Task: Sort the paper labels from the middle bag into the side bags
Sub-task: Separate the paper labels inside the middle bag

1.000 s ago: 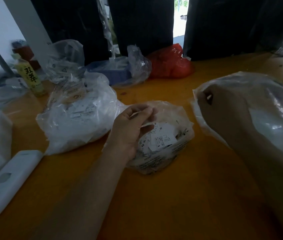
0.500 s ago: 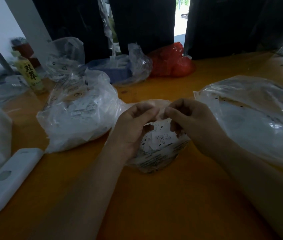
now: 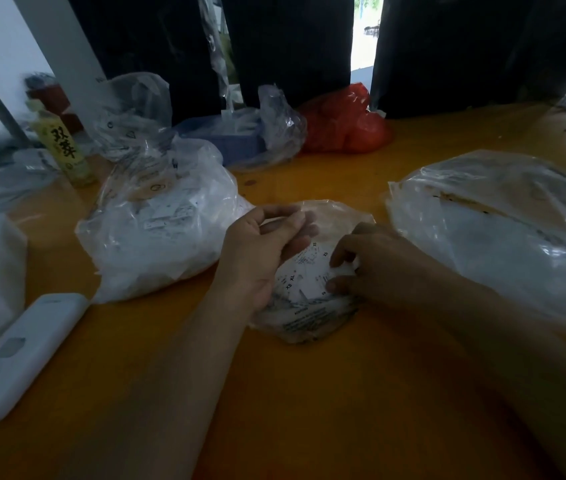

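The right hand [image 3: 375, 268] fingers [image 3: 338, 254] pinch a paper label [image 3: 342, 270] inside the middle bag [image 3: 309, 317], centre counter [image 3: 309, 393]; left hand [image 3: 260, 251] fingers curl on its rim. Best lift one label only, read its size, then choose the left bag [image 3: 157, 230] or right bag [image 3: 503, 230]. Labels are small, white, printed XS, XL

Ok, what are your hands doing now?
Left hand holding middle bag open. Right hand inside, pinching a paper label. Nothing in the way.

The table [image 3: 309, 410] is orange-yellow. The paper labels [image 3: 304, 271] are white with black print. A red bag [image 3: 343, 126] lies behind.
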`<state>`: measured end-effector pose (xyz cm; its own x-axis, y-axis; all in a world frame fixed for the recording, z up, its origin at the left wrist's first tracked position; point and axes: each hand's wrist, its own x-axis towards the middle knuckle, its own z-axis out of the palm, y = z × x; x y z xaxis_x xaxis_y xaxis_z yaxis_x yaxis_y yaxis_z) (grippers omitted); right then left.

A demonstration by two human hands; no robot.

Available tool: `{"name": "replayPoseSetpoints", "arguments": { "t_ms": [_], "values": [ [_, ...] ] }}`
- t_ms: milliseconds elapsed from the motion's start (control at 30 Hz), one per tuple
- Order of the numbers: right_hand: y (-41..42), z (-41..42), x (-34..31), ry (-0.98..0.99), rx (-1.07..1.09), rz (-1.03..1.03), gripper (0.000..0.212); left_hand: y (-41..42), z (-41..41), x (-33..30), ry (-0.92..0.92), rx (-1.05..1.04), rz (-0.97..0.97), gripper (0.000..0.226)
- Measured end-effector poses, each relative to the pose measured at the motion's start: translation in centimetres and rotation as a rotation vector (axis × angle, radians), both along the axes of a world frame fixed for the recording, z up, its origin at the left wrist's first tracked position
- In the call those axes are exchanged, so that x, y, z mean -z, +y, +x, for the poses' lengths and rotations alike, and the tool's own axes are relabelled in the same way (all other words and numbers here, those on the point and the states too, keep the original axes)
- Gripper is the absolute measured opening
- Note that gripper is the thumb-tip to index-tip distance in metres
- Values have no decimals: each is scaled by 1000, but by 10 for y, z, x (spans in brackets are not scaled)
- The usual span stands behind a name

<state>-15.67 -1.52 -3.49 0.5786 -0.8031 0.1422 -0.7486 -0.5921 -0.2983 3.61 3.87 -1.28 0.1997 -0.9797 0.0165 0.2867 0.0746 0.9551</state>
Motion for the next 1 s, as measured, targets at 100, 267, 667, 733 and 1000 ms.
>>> {"name": "replayPoseSetpoints", "arguments": {
  "t_ms": [100,267,667,733,1000],
  "values": [
    [1,0,0,-70,-7,-22,20,-2,1,2,78,15,13,17],
    [7,-1,-10,-380,41,-26,20,-3,1,3,163,35,9,34],
    [8,-5,-23,-726,258,8,16,-4,-1,2,209,71,-4,41],
    [9,-6,-24,-756,255,5,26,-4,-1,2,208,81,-2,41],
    [20,1,-29,-598,150,-117,18,0,-2,6,-209,105,-43,20]
  ]
}}
